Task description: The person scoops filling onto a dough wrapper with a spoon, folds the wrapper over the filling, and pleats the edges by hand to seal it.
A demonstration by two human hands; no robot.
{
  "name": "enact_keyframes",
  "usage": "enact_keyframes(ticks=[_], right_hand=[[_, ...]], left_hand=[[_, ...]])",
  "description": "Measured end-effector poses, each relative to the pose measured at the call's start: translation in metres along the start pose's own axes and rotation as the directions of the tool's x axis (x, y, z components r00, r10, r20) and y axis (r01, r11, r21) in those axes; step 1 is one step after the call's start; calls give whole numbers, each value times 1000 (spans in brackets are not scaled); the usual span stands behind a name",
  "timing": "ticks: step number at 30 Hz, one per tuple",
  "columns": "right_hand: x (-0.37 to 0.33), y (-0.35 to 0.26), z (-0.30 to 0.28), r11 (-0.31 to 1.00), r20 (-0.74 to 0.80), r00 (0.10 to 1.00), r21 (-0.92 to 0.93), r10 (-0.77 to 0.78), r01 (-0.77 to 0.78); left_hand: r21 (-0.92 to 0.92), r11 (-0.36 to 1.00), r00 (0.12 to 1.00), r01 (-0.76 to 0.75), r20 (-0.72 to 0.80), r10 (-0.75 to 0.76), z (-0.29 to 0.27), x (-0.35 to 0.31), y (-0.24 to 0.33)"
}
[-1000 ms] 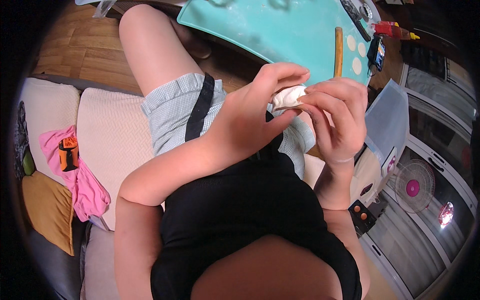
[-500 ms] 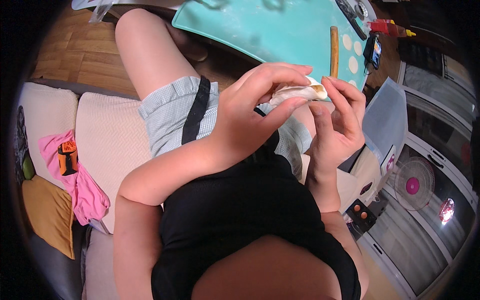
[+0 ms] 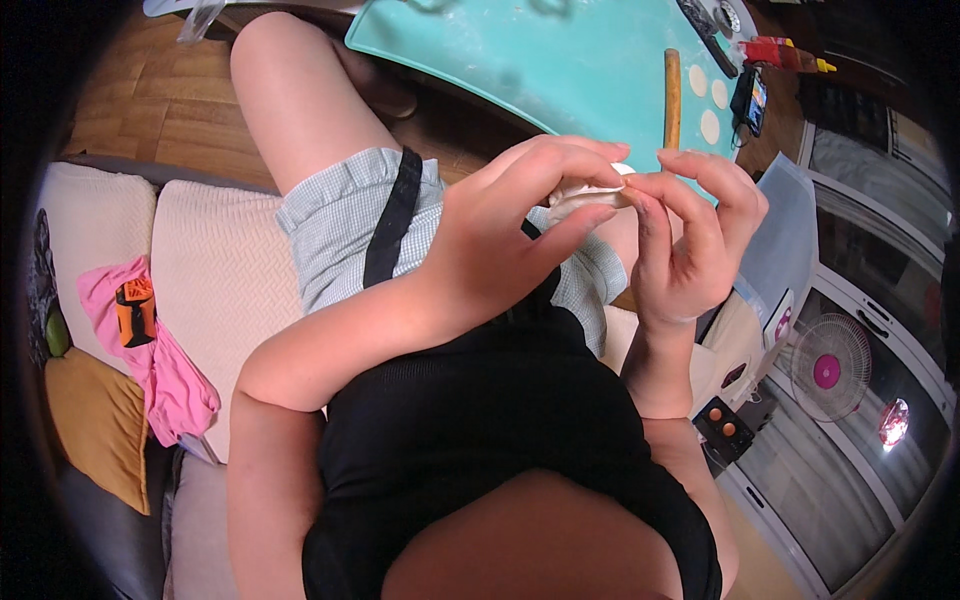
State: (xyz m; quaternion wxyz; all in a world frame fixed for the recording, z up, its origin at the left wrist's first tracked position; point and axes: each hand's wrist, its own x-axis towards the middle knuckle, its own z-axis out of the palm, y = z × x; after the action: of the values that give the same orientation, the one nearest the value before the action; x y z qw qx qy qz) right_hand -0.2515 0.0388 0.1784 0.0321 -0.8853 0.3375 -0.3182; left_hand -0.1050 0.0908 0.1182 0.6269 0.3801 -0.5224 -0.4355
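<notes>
A white dough dumpling, folded over, is held up between both hands above my lap. My left hand wraps round its near and far sides, with the thumb below and the fingers above. My right hand pinches its right-hand end between thumb and index finger, the other fingers curled loosely. Most of the dumpling is hidden by my left fingers, and any filling inside does not show now. Beyond the hands, a wooden rolling pin and flat round dough wrappers lie on a turquoise mat.
By the mat's right edge are a phone, a black-handled utensil and a red bottle with a yellow tip. A fan stands at right. On the sofa at left lie a pink cloth and a mustard cushion.
My right thumb and index finger have closed on the dumpling's right end, which was open with yellowish filling showing. The left hand keeps its hold nearly in place.
</notes>
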Motion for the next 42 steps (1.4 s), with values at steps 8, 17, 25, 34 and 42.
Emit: enact_keyframes(ticks=[8,17,25,34,42], right_hand=[[-7,0,5,980,-130,981,158,142,-121],[-8,3,4,988,-68,990,100,123,-116],[-12,1,12,999,-181,983,41,-4,12],[-22,-18,20,841,-63,925,444,373,-309],[-13,-10,20,901,-139,941,358,310,-244]], left_hand=[[-115,992,996,61,-53,-67,4,1,3],[-102,995,998,8,-66,-15,3,1,1],[-88,996,999,34,-5,-34,2,3,1],[-72,995,992,-65,-110,57,2,7,0],[-38,998,998,-48,-29,47,-3,5,1]])
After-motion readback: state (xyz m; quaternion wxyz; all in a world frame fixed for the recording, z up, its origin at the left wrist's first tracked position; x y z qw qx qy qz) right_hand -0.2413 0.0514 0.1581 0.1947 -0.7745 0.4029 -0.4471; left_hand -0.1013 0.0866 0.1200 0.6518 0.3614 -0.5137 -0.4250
